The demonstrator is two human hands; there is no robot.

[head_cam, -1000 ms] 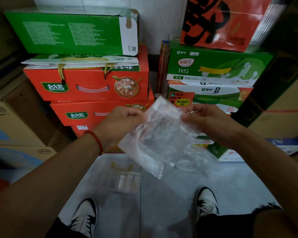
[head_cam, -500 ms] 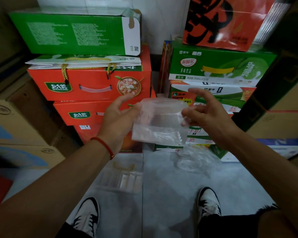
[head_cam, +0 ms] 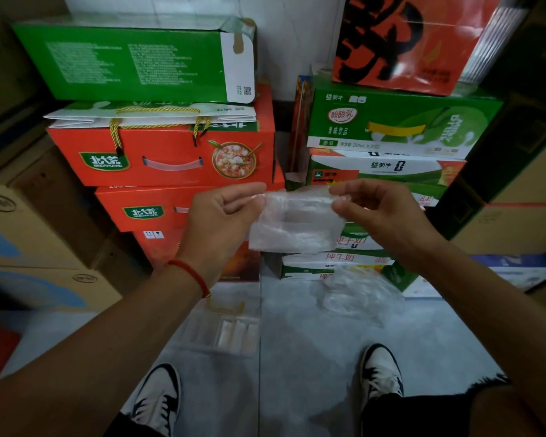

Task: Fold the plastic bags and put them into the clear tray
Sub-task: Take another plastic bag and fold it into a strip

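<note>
A clear plastic bag [head_cam: 295, 220], folded into a small rectangle, hangs in the air in front of me. My left hand [head_cam: 224, 219] pinches its upper left edge and my right hand [head_cam: 379, 212] pinches its upper right edge. Down on the grey floor lies the clear tray [head_cam: 202, 331], with a few folded bags [head_cam: 238, 335] lined up in its right part. A loose heap of crumpled clear bags [head_cam: 356, 293] rests on the floor to the right of the tray, below my right hand.
Stacked red and green cartons [head_cam: 161, 152] stand close behind the hands, with more green drink cartons [head_cam: 391, 121] to the right. Brown cardboard boxes [head_cam: 29, 234] line the left side. My two shoes [head_cam: 158, 402] stand on the floor near the tray.
The bag went from a large hanging sheet to a smaller folded rectangle. Both hands have closed their fingers on its top edge and hold it slightly lower than half a second ago.
</note>
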